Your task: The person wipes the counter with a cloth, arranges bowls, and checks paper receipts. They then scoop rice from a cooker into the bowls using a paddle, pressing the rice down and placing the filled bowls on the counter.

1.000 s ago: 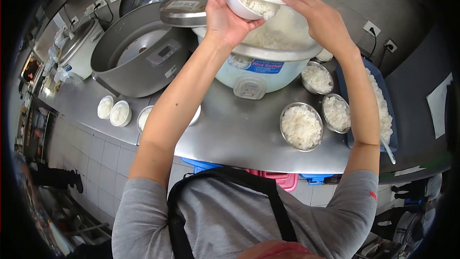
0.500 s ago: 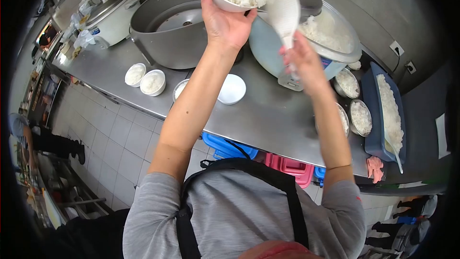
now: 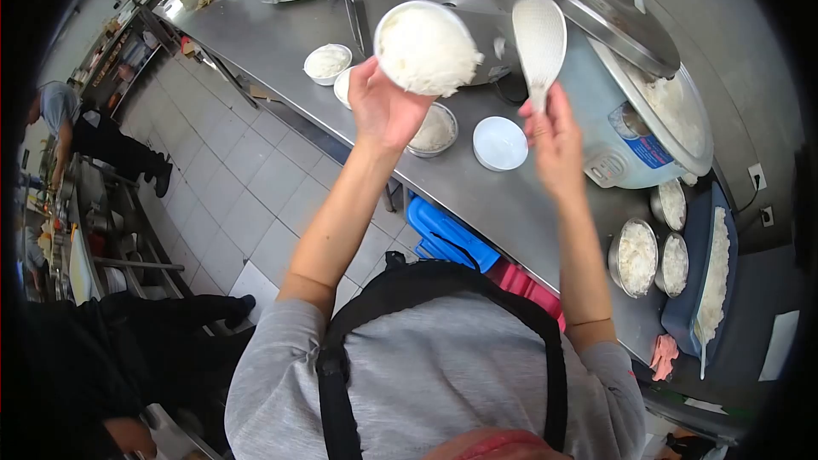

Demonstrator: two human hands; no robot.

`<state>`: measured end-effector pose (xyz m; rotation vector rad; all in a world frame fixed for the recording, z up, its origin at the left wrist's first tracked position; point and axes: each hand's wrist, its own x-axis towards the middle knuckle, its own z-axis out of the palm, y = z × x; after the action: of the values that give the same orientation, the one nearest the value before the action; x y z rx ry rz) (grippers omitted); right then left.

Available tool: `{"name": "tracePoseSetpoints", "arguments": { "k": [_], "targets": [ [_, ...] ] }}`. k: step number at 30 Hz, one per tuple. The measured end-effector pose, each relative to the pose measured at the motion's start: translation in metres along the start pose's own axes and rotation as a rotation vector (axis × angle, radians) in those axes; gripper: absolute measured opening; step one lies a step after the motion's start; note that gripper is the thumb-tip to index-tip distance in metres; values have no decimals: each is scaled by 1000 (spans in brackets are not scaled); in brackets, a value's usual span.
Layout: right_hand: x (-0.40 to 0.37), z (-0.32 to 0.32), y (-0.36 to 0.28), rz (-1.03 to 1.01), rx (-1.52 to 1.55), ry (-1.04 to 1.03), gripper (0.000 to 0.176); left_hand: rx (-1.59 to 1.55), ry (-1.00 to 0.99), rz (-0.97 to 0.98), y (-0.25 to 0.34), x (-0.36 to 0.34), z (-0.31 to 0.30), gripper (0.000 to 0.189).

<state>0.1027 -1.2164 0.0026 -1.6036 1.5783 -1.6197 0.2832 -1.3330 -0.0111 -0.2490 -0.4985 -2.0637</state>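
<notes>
My left hand [image 3: 383, 115] holds up a white bowl [image 3: 385, 38] from below, heaped with cooked rice [image 3: 424, 44]. In my right hand [image 3: 555, 132] is a white rice paddle [image 3: 540, 38], gripped by its handle with the blade upward, apart from the bowl. An empty white bowl [image 3: 500, 145] stands on the steel counter below the paddle. Near my left hand are rice-filled bowls, one [image 3: 327, 63] at the left and another [image 3: 434, 130] partly behind my wrist. To the right, a pale rice cooker [image 3: 626, 140] holds rice, its lid [image 3: 609, 13] resting tilted over it.
A large grey pot [image 3: 375, 13] stands behind the bowls. At the right, several rice bowls [image 3: 637, 255] sit beside a blue rice tub [image 3: 677, 311] and a pink cloth [image 3: 663, 356]. Under the counter is a blue bin lid [image 3: 447, 234]. Another person [image 3: 111, 136] is at the far left.
The view has turned to the right. The rice bowl in my left hand is lower in view and tipped more toward me. The paddle has moved apart from the bowl.
</notes>
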Motion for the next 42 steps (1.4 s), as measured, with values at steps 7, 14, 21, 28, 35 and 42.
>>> {"name": "tracePoseSetpoints", "arguments": {
  "k": [7,14,21,28,35,42],
  "targets": [
    [-28,109,2,-31,-126,-65,51,65,202,245,1,-23,-33,53],
    [27,82,19,-369,-399,-354,53,85,226,148,28,-23,-51,47],
    [26,70,10,-399,-573,-511,61,202,268,73,43,-18,-51,48],
    [17,61,-14,-471,-690,-431,59,144,269,77,43,-11,-48,50],
    [-17,77,18,142,-15,-244,47,-136,283,279,31,-9,-49,55],
    [-6,139,2,-235,-305,-58,53,456,142,516,10,-20,-38,77]
  ]
}}
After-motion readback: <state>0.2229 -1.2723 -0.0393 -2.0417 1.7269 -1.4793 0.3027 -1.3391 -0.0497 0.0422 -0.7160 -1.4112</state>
